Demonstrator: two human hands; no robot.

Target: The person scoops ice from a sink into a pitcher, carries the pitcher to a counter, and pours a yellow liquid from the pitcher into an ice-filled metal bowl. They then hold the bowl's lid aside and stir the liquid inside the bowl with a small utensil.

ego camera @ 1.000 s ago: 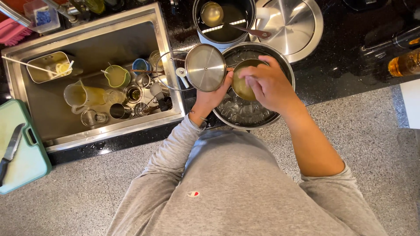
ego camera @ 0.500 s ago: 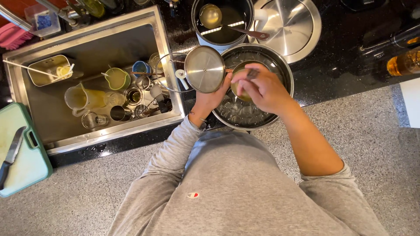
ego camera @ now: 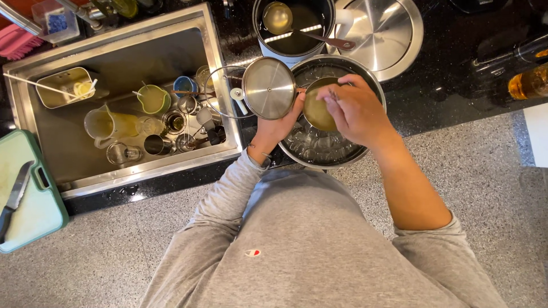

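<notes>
My left hand (ego camera: 278,126) holds a small round steel lid (ego camera: 268,88) by its edge, tilted up just left of a large steel bowl (ego camera: 371,85). Ice (ego camera: 319,147) fills the bowl's bottom. In it sits a small steel pot (ego camera: 315,109) of yellow-green liquid. My right hand (ego camera: 355,111) reaches over the pot from the right, with the fingers curled on its far rim. Most of the pot's right side is hidden under that hand.
Behind the bowl stand a dark pot (ego camera: 294,40) with a ladle and a big steel lid (ego camera: 388,31). The sink (ego camera: 74,165) on the left holds several cups, jugs and small tins. A green cutting board (ego camera: 31,211) with a knife (ego camera: 14,197) lies far left. Bottles (ego camera: 528,82) lie at the right.
My right hand has shifted a little over the small pot, so that more of the liquid shows. The lid in my left hand has hardly moved.
</notes>
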